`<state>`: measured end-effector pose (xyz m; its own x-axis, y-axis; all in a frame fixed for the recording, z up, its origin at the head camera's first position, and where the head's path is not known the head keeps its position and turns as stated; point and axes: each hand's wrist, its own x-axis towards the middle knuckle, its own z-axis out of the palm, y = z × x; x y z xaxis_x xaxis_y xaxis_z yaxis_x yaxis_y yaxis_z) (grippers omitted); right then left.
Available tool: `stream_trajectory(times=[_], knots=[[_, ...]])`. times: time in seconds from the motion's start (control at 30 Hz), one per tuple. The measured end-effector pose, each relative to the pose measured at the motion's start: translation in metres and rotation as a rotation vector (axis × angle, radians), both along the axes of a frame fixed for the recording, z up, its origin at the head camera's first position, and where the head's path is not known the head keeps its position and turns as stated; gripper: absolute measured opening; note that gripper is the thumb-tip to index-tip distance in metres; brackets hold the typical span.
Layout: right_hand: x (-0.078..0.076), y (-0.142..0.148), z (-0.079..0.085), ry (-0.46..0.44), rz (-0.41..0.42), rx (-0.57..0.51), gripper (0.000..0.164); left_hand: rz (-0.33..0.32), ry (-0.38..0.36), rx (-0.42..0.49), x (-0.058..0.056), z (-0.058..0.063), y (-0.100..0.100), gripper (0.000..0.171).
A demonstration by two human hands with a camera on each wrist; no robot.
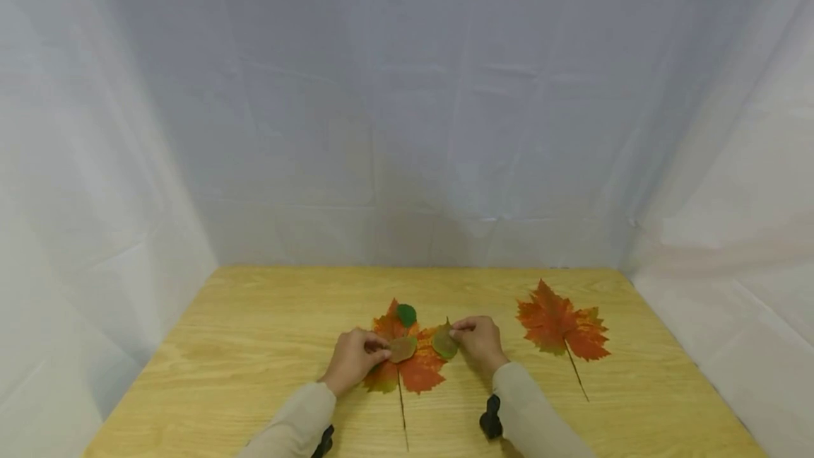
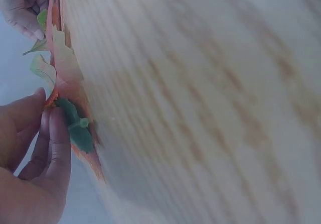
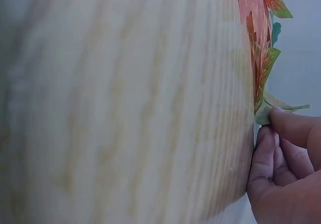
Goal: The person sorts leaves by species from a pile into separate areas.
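While the left hand (image 1: 356,357) pinches a rounded brown-green leaf (image 1: 404,349) at its three o'clock, the right hand (image 1: 481,346) pinches a pointed olive-green leaf (image 1: 444,342) at its nine, tip towards twelve.

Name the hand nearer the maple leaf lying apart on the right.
Right. The right hand is left of that maple leaf; the left hand is farther left.

A yellow wood-grained tabletop (image 1: 267,309) bears one orange leaf (image 1: 422,373) near its middle and a second leaf (image 1: 550,324) toward the right.
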<state>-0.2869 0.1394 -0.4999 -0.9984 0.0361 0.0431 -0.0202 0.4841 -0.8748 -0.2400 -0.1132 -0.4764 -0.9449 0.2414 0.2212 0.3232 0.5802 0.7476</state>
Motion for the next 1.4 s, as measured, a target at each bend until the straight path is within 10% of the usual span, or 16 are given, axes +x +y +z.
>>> stream_trajectory(times=[0.33,1.03,1.4], knots=[[0.012,0.025,0.003,-0.031,0.057,-0.115,0.007,-0.015,-0.028,0.034,-0.002,-0.001,-0.001,0.012],[0.06,0.147,0.013,-0.111,0.289,0.081,0.025,-0.016,-0.028,0.028,-0.002,-0.003,-0.002,0.011],[0.063,0.157,0.008,-0.139,0.289,0.09,0.019,-0.022,0.003,0.031,-0.002,-0.003,-0.002,0.011]])
